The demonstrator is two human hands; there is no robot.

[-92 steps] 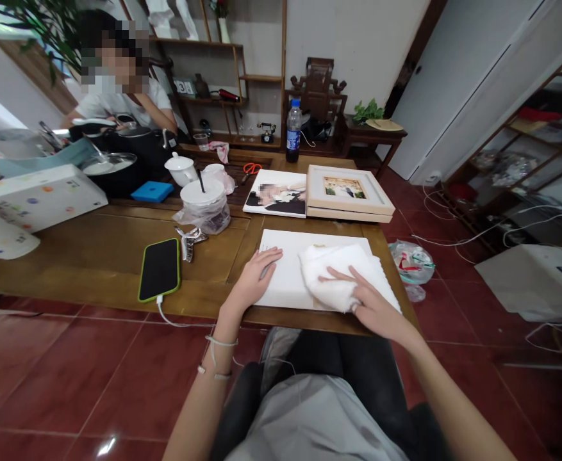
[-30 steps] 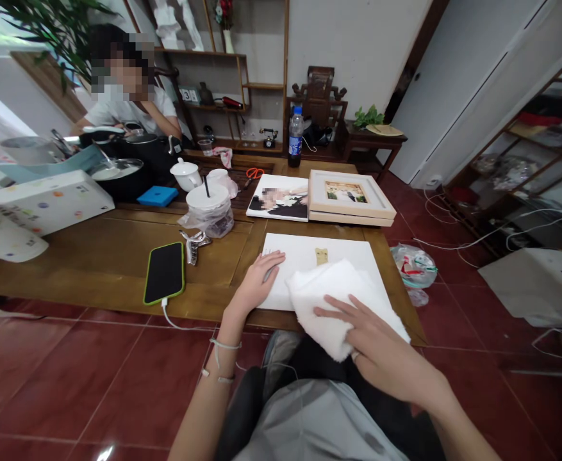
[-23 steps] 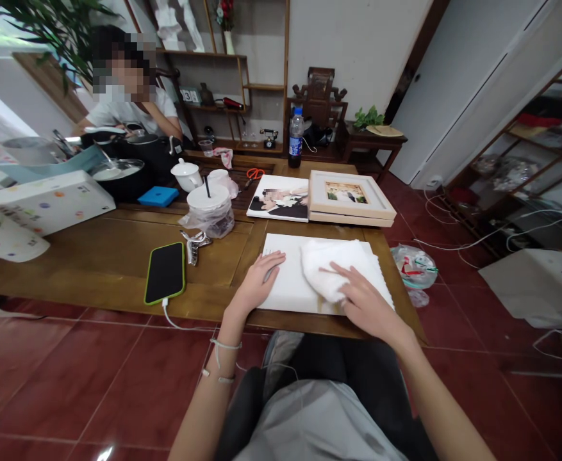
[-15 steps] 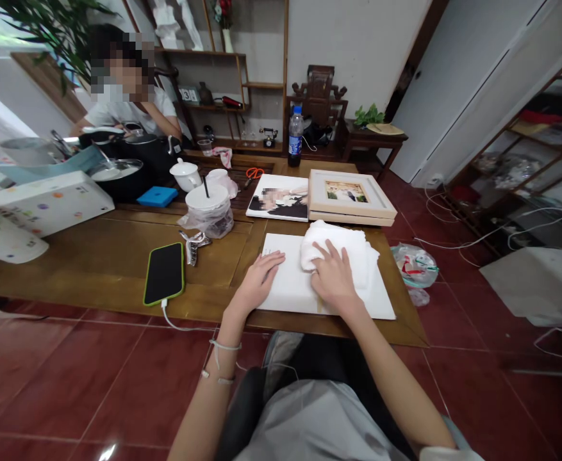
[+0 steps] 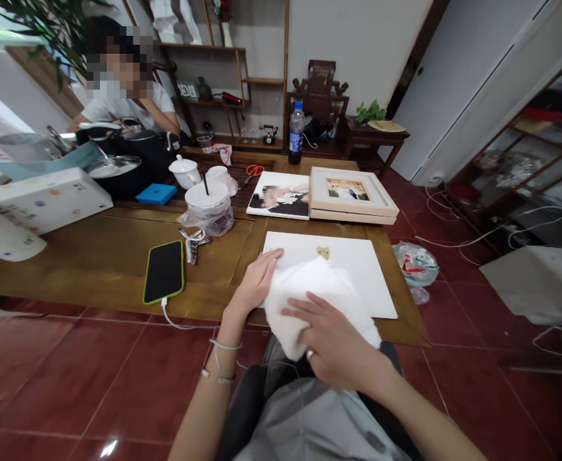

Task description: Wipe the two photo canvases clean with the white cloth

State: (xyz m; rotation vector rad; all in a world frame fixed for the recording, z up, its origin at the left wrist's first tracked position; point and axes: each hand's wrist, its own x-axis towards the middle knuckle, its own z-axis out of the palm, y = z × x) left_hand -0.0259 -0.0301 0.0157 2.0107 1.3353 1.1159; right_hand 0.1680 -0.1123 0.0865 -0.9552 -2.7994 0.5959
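Note:
A white flat board (image 5: pixel 357 272) lies face down at the near edge of the wooden table (image 5: pixel 93 256), with a small gold hanger (image 5: pixel 322 251) near its far side. My left hand (image 5: pixel 256 282) rests flat on the board's left edge, fingers stretched out. My right hand (image 5: pixel 331 342) presses a white cloth (image 5: pixel 309 291) against the board's near left part, fingers spread over the cloth. The cloth hangs past the table edge toward my lap.
Behind the board lie a photo print (image 5: pixel 281 195) and a framed picture (image 5: pixel 350 194). A green-cased phone (image 5: pixel 164 271) on a cable, a metal clip (image 5: pixel 193 242), a lidded cup (image 5: pixel 207 206) and a bottle (image 5: pixel 295 132) are on the table. Another person (image 5: pixel 122 96) sits at far left.
My right hand dragged the cloth from the board's far side back toward me and leftward, uncovering the gold hanger. My left hand stayed in place on the board's left edge.

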